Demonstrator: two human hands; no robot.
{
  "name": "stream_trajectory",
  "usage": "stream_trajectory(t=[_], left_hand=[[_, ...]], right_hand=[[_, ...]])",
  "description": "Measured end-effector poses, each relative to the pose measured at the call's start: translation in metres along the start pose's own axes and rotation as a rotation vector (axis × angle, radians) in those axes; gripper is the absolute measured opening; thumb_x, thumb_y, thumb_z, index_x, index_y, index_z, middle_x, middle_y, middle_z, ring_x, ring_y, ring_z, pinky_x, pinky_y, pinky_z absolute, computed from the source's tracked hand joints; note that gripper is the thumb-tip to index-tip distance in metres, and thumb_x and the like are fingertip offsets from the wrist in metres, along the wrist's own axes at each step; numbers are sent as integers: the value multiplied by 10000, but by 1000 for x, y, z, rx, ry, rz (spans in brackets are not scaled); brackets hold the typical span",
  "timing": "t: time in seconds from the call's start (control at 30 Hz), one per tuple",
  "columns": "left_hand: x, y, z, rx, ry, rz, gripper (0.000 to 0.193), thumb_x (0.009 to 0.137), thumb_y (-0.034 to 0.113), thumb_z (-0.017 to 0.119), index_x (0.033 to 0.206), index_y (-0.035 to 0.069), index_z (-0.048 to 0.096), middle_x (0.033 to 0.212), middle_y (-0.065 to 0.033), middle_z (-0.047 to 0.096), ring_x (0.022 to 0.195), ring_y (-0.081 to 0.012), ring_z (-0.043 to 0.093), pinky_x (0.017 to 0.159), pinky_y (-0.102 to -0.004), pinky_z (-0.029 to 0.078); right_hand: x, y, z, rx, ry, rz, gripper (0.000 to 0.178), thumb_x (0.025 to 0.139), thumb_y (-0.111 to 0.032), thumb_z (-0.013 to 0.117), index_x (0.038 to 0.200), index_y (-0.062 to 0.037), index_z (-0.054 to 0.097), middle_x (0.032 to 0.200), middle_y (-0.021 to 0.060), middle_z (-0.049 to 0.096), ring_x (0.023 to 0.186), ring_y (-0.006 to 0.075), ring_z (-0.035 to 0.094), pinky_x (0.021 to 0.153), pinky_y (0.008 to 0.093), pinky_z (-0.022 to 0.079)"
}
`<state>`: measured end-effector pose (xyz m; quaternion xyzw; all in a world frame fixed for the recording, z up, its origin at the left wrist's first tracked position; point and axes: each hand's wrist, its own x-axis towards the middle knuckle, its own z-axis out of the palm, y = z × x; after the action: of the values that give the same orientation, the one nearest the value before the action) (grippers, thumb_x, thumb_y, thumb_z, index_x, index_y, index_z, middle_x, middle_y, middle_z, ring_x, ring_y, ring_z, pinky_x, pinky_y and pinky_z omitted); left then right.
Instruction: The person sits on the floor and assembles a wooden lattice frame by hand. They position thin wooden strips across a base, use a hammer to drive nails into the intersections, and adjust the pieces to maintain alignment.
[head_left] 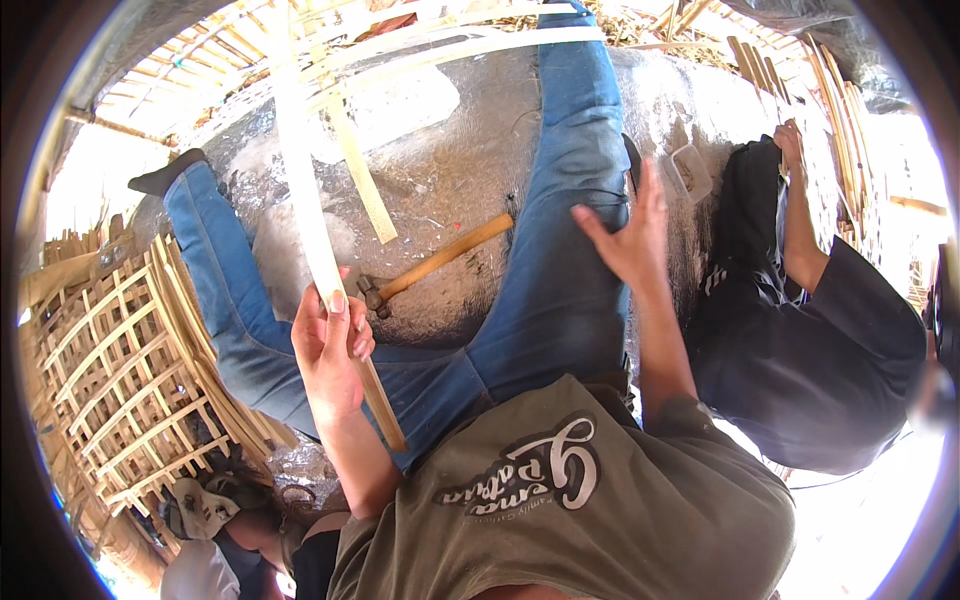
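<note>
My left hand [336,345] is closed round a long pale bamboo strip [310,215]. The strip runs from my lap up past the far edge of the view. My right hand [640,235] is raised over my right leg, slightly blurred, fingers stretched out and thumb apart, holding nothing. Between my legs a hammer [440,262] with a wooden handle lies on the floor sheet. Beyond it rests another bamboo strip [360,170], and more pale strips [470,47] cross at the far side, one over my right shin.
A woven bamboo lattice [125,385] stands at the left. A small clear plastic tub [689,174] sits right of my leg. Close on the right sits a person in dark clothes [800,350]; another person [230,540] is at the lower left. Bamboo slats [845,130] lean at the far right.
</note>
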<state>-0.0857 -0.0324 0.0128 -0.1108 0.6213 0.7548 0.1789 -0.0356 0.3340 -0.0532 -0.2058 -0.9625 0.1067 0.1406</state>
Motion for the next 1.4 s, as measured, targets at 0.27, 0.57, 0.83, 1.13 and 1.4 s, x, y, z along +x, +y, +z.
stream_trajectory(t=[0.27, 0.57, 0.83, 1.13, 1.4], left_hand=[[8, 4, 15, -23, 8, 15, 376, 1056, 261, 571, 1350, 33, 517, 789, 15, 475, 560, -32, 372, 504, -194, 305], [9, 9, 10, 17, 22, 22, 380, 1055, 263, 572, 1349, 29, 518, 794, 12, 475, 561, -30, 369, 503, -191, 298], [6, 10, -3, 18, 98, 25, 350, 1069, 226, 545, 1357, 27, 528, 771, 15, 484, 551, -28, 370, 496, -194, 298], [14, 3, -11, 53, 142, -6, 378, 1067, 255, 555, 1368, 27, 542, 779, 12, 483, 553, -28, 376, 495, -193, 294], [27, 7, 4, 77, 123, -3, 352, 1069, 228, 546, 1360, 31, 545, 786, 4, 494, 566, -30, 391, 501, -195, 307]], right_hand=[[6, 1, 24, 266, -313, 211, 1174, 794, -592, 770, 1608, -26, 142, 1494, 350, 403, 1339, 500, 481, 1078, 507, 452], [10, -12, 27, -12, 28, -86, 808, 901, -497, 707, 1568, -175, 382, 1585, 321, 262, 1460, 523, 273, 1143, 599, 335], [116, 31, 40, -70, -416, -21, 768, 877, -766, 550, 1472, -280, 542, 1641, 225, 258, 1512, 474, 207, 1180, 648, 268], [172, 42, 37, -147, -763, -454, 572, 950, -653, 547, 1431, -346, 578, 1685, 90, 203, 1569, 323, 87, 1221, 670, 105], [234, 99, 69, -302, -643, -484, 759, 909, -783, 445, 1558, -401, 355, 1696, 43, 165, 1562, 355, 87, 1205, 701, 128]])
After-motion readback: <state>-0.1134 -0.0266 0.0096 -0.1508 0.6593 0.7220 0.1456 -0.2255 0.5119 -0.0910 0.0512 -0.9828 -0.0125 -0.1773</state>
